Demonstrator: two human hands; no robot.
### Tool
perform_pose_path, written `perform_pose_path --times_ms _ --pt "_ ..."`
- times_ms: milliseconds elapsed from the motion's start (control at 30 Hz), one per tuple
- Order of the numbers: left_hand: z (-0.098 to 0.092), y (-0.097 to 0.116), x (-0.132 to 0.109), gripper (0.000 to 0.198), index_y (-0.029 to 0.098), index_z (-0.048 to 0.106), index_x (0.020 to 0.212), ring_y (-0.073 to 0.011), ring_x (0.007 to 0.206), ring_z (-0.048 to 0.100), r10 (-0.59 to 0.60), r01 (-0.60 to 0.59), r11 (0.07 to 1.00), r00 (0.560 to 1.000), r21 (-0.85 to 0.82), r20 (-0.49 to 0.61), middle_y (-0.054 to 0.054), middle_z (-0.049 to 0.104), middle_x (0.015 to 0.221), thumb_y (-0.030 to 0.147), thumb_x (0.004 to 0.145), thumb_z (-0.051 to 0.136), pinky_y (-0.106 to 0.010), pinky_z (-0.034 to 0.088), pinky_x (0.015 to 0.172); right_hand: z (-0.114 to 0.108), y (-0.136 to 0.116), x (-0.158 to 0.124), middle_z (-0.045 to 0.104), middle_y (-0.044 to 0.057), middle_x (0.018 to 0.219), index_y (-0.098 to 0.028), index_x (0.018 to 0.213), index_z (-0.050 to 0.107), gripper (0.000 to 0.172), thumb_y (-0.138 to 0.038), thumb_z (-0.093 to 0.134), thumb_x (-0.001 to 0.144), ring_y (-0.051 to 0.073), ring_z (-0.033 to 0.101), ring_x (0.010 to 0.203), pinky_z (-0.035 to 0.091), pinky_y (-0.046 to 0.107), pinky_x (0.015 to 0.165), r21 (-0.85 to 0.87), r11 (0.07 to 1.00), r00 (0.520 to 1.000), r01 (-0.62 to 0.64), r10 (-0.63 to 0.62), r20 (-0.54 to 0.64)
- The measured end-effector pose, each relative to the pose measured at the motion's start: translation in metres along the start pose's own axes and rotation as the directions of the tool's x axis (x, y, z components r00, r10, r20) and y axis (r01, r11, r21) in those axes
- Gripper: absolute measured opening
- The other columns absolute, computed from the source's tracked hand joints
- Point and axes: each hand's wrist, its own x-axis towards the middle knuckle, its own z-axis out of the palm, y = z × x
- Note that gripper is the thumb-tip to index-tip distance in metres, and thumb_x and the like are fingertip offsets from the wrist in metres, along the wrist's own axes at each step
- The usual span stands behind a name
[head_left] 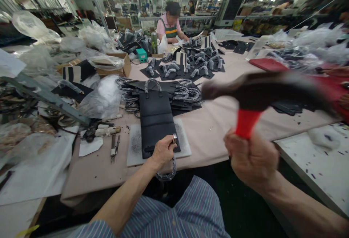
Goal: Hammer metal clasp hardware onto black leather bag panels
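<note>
A black bag panel [156, 112] lies flat on a pale board [184, 138] at the table's near edge, with a plastic-wrapped handle at its far end and another hanging off the near end. My left hand [163, 150] pinches a short metal punch [175, 138] upright on the panel's near right corner. Raised at the right, my right hand [251, 156] is wrapped round the red grip of a hammer [259, 91]. The hammer's dark head is smeared by motion and is well above the table, apart from the punch.
Behind the panel lies a stack of black pieces with wrapped handles [188, 94]. Pliers-like tools [113, 147] rest to the left, near clear plastic bags [100, 98]. Across the table a person [170, 23] works behind more black pieces. A white table [319, 165] stands at the right.
</note>
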Motion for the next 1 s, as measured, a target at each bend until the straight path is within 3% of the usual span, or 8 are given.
perform_pose_path --times_ms 133,200,333,433,567,800,900,1000 --pt "-0.001 0.001 0.001 0.012 0.021 0.062 0.085 -0.0167 0.083 0.065 -0.016 0.015 0.999 1.0 0.052 0.02 -0.002 0.068 0.089 0.009 0.085 0.06 -0.027 0.05 0.08 0.005 0.005 -0.001 0.045 -0.002 0.052 -0.024 0.073 0.044 0.043 -0.049 0.032 0.107 0.013 0.031 0.04 0.016 0.032 0.047 -0.1 0.992 0.911 0.082 -0.033 0.412" --pt "-0.001 0.002 0.001 0.012 0.021 0.062 0.086 -0.0168 0.084 0.065 -0.007 0.006 0.999 1.0 0.046 0.021 -0.002 0.069 0.092 0.009 0.085 0.059 -0.028 0.05 0.081 0.0 0.004 0.003 0.046 -0.002 0.053 -0.025 0.075 0.045 0.043 -0.054 0.036 0.105 0.014 0.036 0.042 0.02 0.031 0.047 -0.047 0.999 0.935 -0.009 0.025 0.354" --pt "-0.003 0.002 0.001 0.013 0.021 0.063 0.091 -0.0179 0.089 0.066 0.004 -0.005 1.0 1.0 0.028 0.011 -0.003 0.07 0.097 0.01 0.086 0.06 -0.029 0.051 0.086 -0.002 -0.001 0.003 0.052 0.001 0.061 -0.026 0.084 0.047 0.045 -0.059 0.027 0.106 0.018 0.048 0.051 0.034 0.031 0.051 0.156 0.966 0.977 -0.208 0.213 -0.01" --pt "-0.002 0.002 0.002 0.013 0.021 0.063 0.087 -0.018 0.086 0.066 -0.003 0.002 0.999 0.999 0.047 0.033 -0.003 0.07 0.094 0.009 0.085 0.06 -0.029 0.051 0.083 0.008 0.004 -0.004 0.046 0.0 0.053 -0.026 0.073 0.045 0.047 -0.063 0.037 0.1 0.015 0.035 0.043 0.022 0.032 0.047 0.105 0.981 0.969 -0.164 0.14 0.204" --pt "-0.002 0.002 0.002 0.013 0.021 0.063 0.088 -0.0175 0.086 0.066 0.001 -0.003 0.999 0.999 0.051 0.032 -0.003 0.07 0.096 0.009 0.085 0.059 -0.029 0.051 0.083 0.019 0.03 -0.006 0.045 -0.002 0.053 -0.024 0.073 0.045 0.036 -0.05 0.045 0.098 0.014 0.034 0.044 0.018 0.031 0.05 -0.036 0.981 0.849 -0.189 0.182 0.497" --pt "-0.004 -0.002 0.002 0.012 0.02 0.063 0.091 -0.0173 0.087 0.065 0.026 -0.027 0.999 0.999 0.019 0.045 -0.003 0.069 0.096 0.01 0.086 0.059 -0.029 0.051 0.084 0.094 0.109 -0.025 0.056 0.002 0.063 -0.021 0.076 0.054 0.036 -0.039 0.038 0.102 0.018 0.054 0.057 0.041 0.028 0.057 -0.093 0.828 0.696 -0.552 0.52 0.495" --pt "-0.006 0.0 0.002 0.014 0.02 0.063 0.092 -0.0176 0.088 0.065 0.045 -0.046 0.999 0.998 0.019 0.053 -0.004 0.069 0.098 0.008 0.086 0.059 -0.03 0.051 0.085 0.127 0.119 -0.035 0.067 0.016 0.1 -0.015 0.102 0.064 0.022 -0.031 0.049 0.097 0.029 0.064 0.094 0.049 0.039 0.082 -0.14 0.849 0.761 -0.51 0.521 0.386" --pt "-0.007 0.004 0.003 0.014 0.02 0.062 0.095 -0.0185 0.092 0.065 0.043 -0.045 0.998 0.998 0.034 0.051 -0.005 0.068 0.1 0.01 0.087 0.059 -0.031 0.051 0.087 0.15 0.1 -0.039 0.051 0.021 0.145 -0.014 0.136 0.054 0.046 -0.028 0.056 0.093 0.036 0.047 0.133 0.039 0.051 0.109 -0.038 0.972 0.928 -0.232 0.233 0.291"
